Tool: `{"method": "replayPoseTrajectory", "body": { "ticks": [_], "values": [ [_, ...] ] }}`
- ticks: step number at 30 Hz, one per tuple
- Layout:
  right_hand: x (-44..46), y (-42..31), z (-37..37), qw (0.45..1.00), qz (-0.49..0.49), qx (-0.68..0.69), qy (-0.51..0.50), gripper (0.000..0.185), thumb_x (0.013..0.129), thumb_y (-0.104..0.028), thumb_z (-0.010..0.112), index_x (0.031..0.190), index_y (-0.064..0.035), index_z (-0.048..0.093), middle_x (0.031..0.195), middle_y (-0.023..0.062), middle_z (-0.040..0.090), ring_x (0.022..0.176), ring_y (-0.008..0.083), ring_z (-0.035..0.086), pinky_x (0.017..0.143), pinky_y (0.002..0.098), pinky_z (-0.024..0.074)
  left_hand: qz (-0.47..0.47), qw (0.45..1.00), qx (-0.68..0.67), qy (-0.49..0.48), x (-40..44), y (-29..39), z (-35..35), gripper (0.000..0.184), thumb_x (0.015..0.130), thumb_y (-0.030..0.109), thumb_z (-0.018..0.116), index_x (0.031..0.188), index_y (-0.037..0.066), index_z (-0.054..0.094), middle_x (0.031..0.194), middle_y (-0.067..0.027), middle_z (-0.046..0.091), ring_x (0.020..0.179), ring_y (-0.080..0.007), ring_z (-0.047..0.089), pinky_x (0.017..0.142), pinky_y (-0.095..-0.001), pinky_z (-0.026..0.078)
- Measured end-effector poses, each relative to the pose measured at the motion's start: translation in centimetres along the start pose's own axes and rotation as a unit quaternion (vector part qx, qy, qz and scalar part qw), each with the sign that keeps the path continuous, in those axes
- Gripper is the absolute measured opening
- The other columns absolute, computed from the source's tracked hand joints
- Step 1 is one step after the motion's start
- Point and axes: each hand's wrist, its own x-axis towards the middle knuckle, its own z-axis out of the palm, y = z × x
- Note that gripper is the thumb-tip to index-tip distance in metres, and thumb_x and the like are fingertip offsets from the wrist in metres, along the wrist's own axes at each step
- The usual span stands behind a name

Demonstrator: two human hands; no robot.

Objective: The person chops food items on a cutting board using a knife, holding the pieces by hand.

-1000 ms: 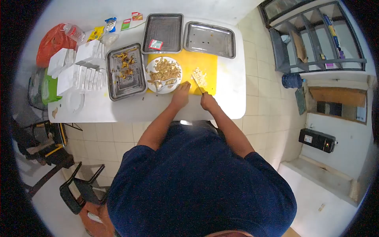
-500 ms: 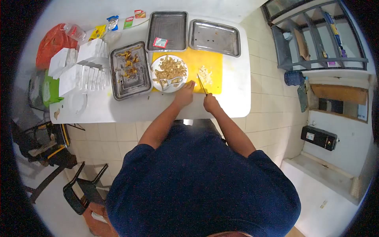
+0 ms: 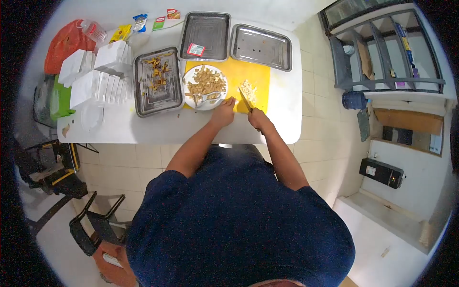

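Observation:
My right hand (image 3: 258, 119) is closed around the handle of a knife (image 3: 245, 100). Its blade points away from me over the yellow cutting board (image 3: 261, 76), close to a small heap of chopped pale pieces (image 3: 248, 91). Beside the plate's lower right rim, my left hand (image 3: 224, 113) rests on the board's near edge with fingers stretched forward; nothing shows in it. A white plate (image 3: 190, 78) on the board's left side bears brownish chopped pieces (image 3: 206, 81) and a spoon (image 3: 209, 97).
Left of the plate, a metal tray (image 3: 139, 107) carries dark yellowish scraps. Two more trays (image 3: 205, 36) (image 3: 262, 47) lie along the back, one with a red-and-white packet (image 3: 195, 49). White boxes (image 3: 83, 89), a red bag (image 3: 67, 45) and a bottle (image 3: 93, 31) stand at left.
The knife's blade has turned and shows broader, with my right hand slightly farther right. My left hand stays by the plate. The whole view has shifted slightly.

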Motion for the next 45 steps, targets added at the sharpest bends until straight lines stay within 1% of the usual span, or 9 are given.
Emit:
{"method": "replayPoseTrajectory", "body": {
  "ticks": [3,9,12,14,22,28,35,41,45],
  "values": [
    [-0.2,1.1,-0.7,0.998,-0.044,-0.046,-0.017,0.036,0.085,-0.019,0.041,0.089,0.0141,0.054,0.071,0.0261,0.060,0.054,0.0319,0.061,0.047,0.0396,0.0484,-0.058,0.994,-0.014,-0.096,0.5,0.2,-0.1,0.063,0.073,0.010,0.053,0.131,-0.004,0.032,0.135,-0.0197,0.037,0.119,-0.0345,0.041,0.098,-0.0389,0.037],
    [0.8,2.7,1.3,0.998,-0.046,-0.043,0.024,0.034,0.084,-0.018,0.041,0.084,0.0127,0.056,0.066,0.0241,0.060,0.052,0.0313,0.061,0.044,0.0394,0.0470,-0.012,0.999,0.048,0.005,-0.1,0.4,0.7,0.056,0.072,0.007,0.051,0.125,-0.004,0.040,0.128,-0.0187,0.045,0.109,-0.0304,0.048,0.090,-0.0368,0.043],
    [1.3,1.9,-1.0,0.994,0.011,-0.031,-0.104,0.023,0.076,-0.009,0.045,0.081,0.0094,0.058,0.072,0.0279,0.061,0.060,0.0354,0.063,0.052,0.0429,0.0512,0.001,0.998,0.057,0.010,-0.1,0.8,0.5,0.055,0.072,0.009,0.052,0.124,-0.006,0.040,0.128,-0.0196,0.045,0.110,-0.0311,0.047,0.091,-0.0375,0.042],
    [0.7,0.7,-3.4,0.997,-0.019,-0.008,-0.075,0.017,0.071,-0.008,0.047,0.068,0.0057,0.057,0.054,0.0194,0.055,0.041,0.0269,0.053,0.036,0.0378,0.0407,-0.024,0.999,0.027,-0.006,-0.1,1.3,0.1,0.053,0.073,0.010,0.052,0.122,-0.006,0.042,0.126,-0.0204,0.045,0.110,-0.0320,0.048,0.092,-0.0376,0.041],
    [-0.3,0.8,-5.5,0.991,-0.062,-0.106,-0.058,0.022,0.070,-0.013,0.048,0.057,0.0017,0.058,0.063,0.0236,0.060,0.062,0.0353,0.062,0.055,0.0403,0.0492,-0.057,0.996,0.053,0.044,1.7,2.2,0.4,0.029,0.075,0.015,0.055,0.099,-0.001,0.056,0.094,-0.0148,0.058,0.088,-0.0304,0.056,0.075,-0.0406,0.046],
    [-2.4,3.9,-5.3,0.990,-0.084,-0.111,-0.002,0.033,0.084,-0.026,0.048,0.095,0.0032,0.057,0.089,0.0249,0.061,0.082,0.0380,0.061,0.074,0.0446,0.0482,-0.107,0.986,0.122,0.047,2.2,3.2,0.4,0.017,0.080,0.014,0.048,0.088,0.003,0.059,0.078,-0.0130,0.060,0.076,-0.0299,0.058,0.064,-0.0412,0.048],
    [-1.4,7.0,-2.6,0.986,-0.140,-0.072,0.055,0.029,0.082,-0.025,0.053,0.094,0.0001,0.059,0.085,0.0248,0.061,0.080,0.0376,0.061,0.073,0.0452,0.0489,-0.135,0.985,0.100,-0.026,3.1,2.7,0.7,0.016,0.081,0.011,0.046,0.086,0.003,0.060,0.079,-0.0146,0.060,0.077,-0.0326,0.060,0.066,-0.0427,0.048],
    [-2.7,5.9,-5.7,0.991,-0.053,0.068,-0.105,0.034,0.083,-0.028,0.054,0.100,0.0016,0.057,0.085,0.0217,0.062,0.078,0.0336,0.061,0.073,0.0405,0.0481,-0.154,0.984,0.093,-0.002,3.9,2.2,2.3,0.015,0.078,0.008,0.048,0.086,0.002,0.060,0.078,-0.0174,0.060,0.077,-0.0361,0.060,0.067,-0.0437,0.048],
    [-1.0,8.4,-4.2,0.982,-0.187,0.024,-0.012,0.032,0.083,-0.025,0.054,0.100,0.0016,0.058,0.088,0.0219,0.062,0.082,0.0341,0.060,0.076,0.0399,0.0474,-0.173,0.978,0.096,-0.060,4.5,2.6,1.1,0.016,0.076,0.010,0.050,0.083,0.002,0.061,0.080,-0.0181,0.061,0.077,-0.0362,0.060,0.067,-0.0447,0.048]
  ]
}}
